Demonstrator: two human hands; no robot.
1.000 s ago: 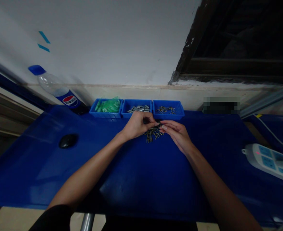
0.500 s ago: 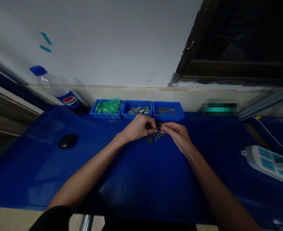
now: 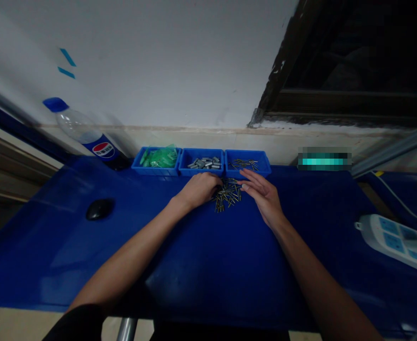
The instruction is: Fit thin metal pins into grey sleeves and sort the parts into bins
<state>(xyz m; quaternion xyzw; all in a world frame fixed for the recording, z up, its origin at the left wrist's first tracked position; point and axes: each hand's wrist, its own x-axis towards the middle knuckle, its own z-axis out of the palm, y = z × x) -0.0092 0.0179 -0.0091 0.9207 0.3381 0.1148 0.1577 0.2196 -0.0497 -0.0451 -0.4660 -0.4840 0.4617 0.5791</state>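
A heap of small metal pins (image 3: 227, 195) lies on the blue table cover (image 3: 208, 265), just in front of three blue bins. My left hand (image 3: 198, 188) rests at the heap's left edge with its fingers curled down onto the pins; whether it holds any is hidden. My right hand (image 3: 262, 194) lies at the heap's right edge with its fingers stretched out and flat, the fingertips touching the pins.
Three blue bins stand along the wall: green parts (image 3: 157, 157), grey metal pieces (image 3: 203, 163), thin pins (image 3: 246, 164). A cola bottle (image 3: 84, 133) leans at the back left, a black mouse-like object (image 3: 100, 209) lies left, a white power strip (image 3: 396, 239) right.
Both hands were pinching a pin between them above the heap. They have now parted and dropped onto the heap, the right hand's fingers spreading flat.
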